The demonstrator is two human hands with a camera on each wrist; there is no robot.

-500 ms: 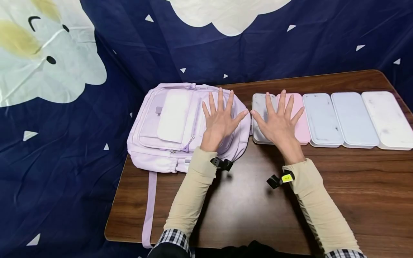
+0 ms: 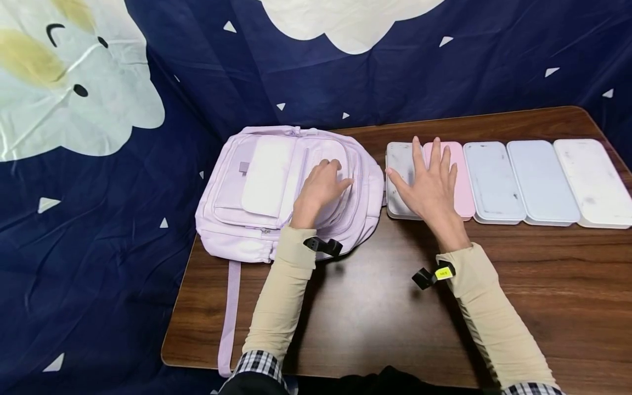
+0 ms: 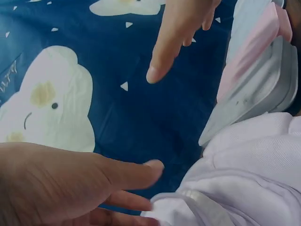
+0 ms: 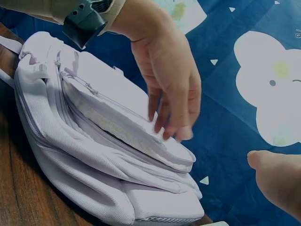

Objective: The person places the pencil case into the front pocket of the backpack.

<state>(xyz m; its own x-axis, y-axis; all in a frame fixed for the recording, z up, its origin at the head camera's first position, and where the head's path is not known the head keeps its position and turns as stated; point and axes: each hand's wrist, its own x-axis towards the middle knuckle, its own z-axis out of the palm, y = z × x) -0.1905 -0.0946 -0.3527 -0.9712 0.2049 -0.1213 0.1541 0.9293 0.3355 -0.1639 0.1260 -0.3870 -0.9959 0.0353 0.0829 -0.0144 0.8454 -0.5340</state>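
Observation:
A pale lilac backpack lies on its back on the table, with zips and a white front panel. Over its front pocket hovers my left hand, fingers loosely bent and thumb out to the side. The right wrist view shows this left hand with its fingertips close over the bag's front, holding nothing. My right hand is spread with straight fingers above a grey flat lidded box and a pink one, partly covering both.
Right of the pink box stand a light-blue box, a pale blue box and a white box in a row. A lilac strap hangs over the front table edge. Behind the table hangs a navy cloth.
My left hand has moved left and its spread fingers have bent over the backpack. The fingers of my right hand have drawn a little closer together, staying above the boxes.

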